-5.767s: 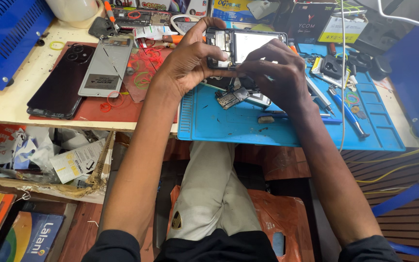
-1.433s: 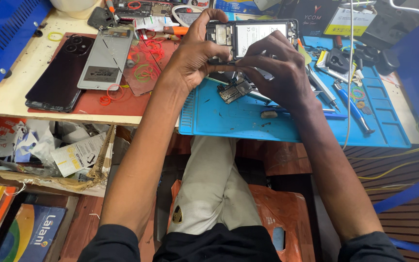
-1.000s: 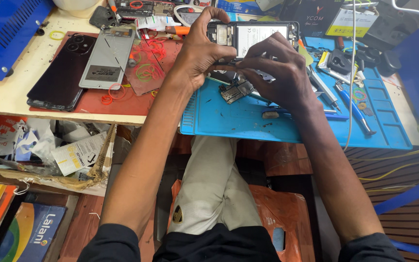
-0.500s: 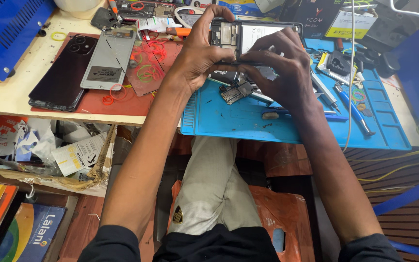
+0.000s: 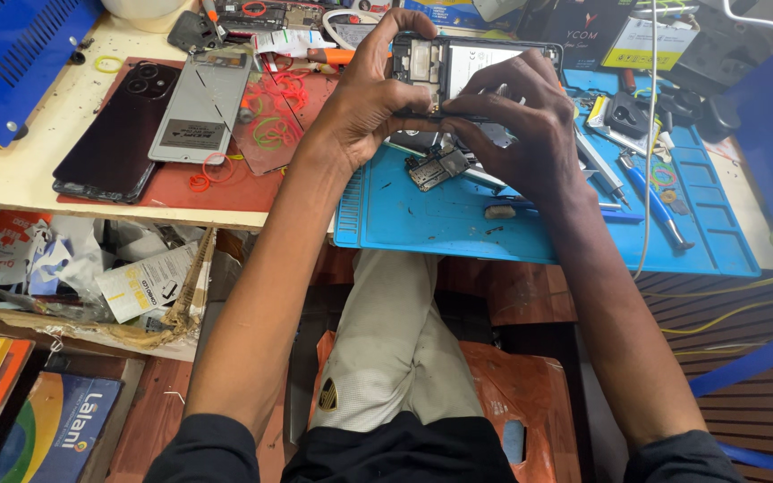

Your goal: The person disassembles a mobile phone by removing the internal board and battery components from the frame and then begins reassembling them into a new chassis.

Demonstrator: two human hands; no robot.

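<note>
**A:** Since half a second ago, has anything shifted?

**B:** Barely. From my remote seat I see the opened phone (image 5: 471, 76) a touch lower in view, both hands keeping their grip.

**A:** Where is the phone?

**B:** At the far edge of the blue work mat (image 5: 458, 219), back cover off, its innards facing up. My left hand (image 5: 364, 103) clasps its left end, thumb along the near edge. My right hand (image 5: 525, 125) closes over the near side, fingertips pinching at the frame.

**A:** And around it?

**B:** Just below the hands, a small circuit board (image 5: 436, 167) lies on the mat. Screwdrivers (image 5: 650, 197) rest to the right. Well to the left, on a red mat (image 5: 266, 134), lie a dark phone (image 5: 123, 134) and a grey back panel (image 5: 199, 107).
</note>
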